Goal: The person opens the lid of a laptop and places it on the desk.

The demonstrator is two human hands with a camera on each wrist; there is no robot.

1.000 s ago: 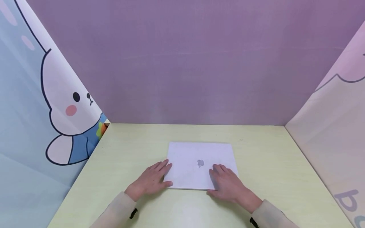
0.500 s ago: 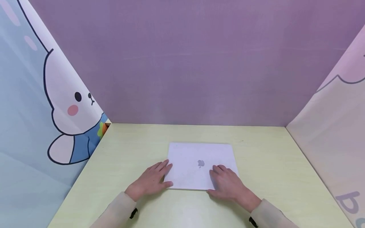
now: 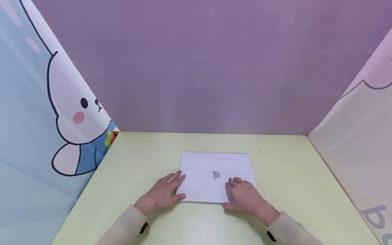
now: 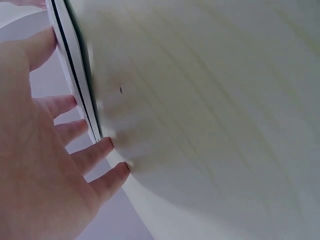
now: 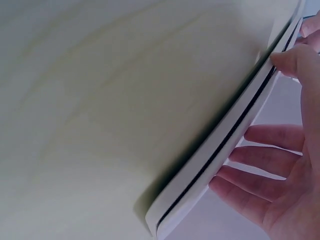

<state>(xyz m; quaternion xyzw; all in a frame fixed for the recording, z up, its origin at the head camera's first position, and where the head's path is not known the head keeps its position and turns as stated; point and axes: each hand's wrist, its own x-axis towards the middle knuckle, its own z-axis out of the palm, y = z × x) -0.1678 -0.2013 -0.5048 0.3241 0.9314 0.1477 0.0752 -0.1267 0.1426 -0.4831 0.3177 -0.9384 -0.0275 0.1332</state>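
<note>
Silver-white laptop (image 3: 205, 175), closed, sits unmoved this past second between left hand (image 3: 162, 193), relaxed on its edge, and right hand (image 3: 244, 196), loose on top; handling seems paused.

Lower centre, passing room between left hand (image 3: 163, 191) and right hand (image 3: 244, 196); up top, purple wall (image 3: 196, 68) blocks the way!

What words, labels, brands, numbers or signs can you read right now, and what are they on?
No whole word or number reads.
Apple logo, no lettering: on the laptop lid, upside down in the head view.
"b" or "p", sideways, uncertain: large letter on the right-hand printed wall.
Below it, a second shape, cut off by the frame: unreadable.
</note>
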